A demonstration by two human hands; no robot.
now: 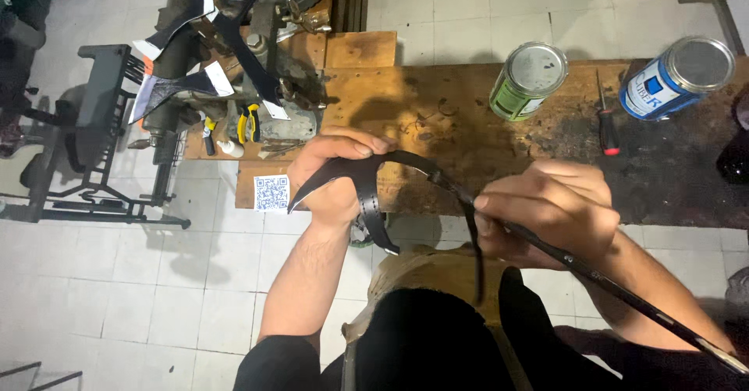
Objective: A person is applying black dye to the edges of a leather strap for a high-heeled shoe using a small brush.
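My left hand (331, 176) grips a black leather piece (355, 174), a curved cut part with a perforated strap hanging down from it. My right hand (546, 211) holds a long thin dark tool (593, 274) like a brush handle, its tip touching the leather strap near the middle. Both hands hover just in front of a worn wooden workbench (437, 118). Below the hands sits a tan form with dark material (429, 313) in my lap.
A green tin can (529, 80) and a blue tin can (677, 76) stand on the bench, with a red-handled screwdriver (607, 122) between them. A sewing machine (250, 55) with black leather pieces and yellow pliers stands at the left. White tiled floor lies below.
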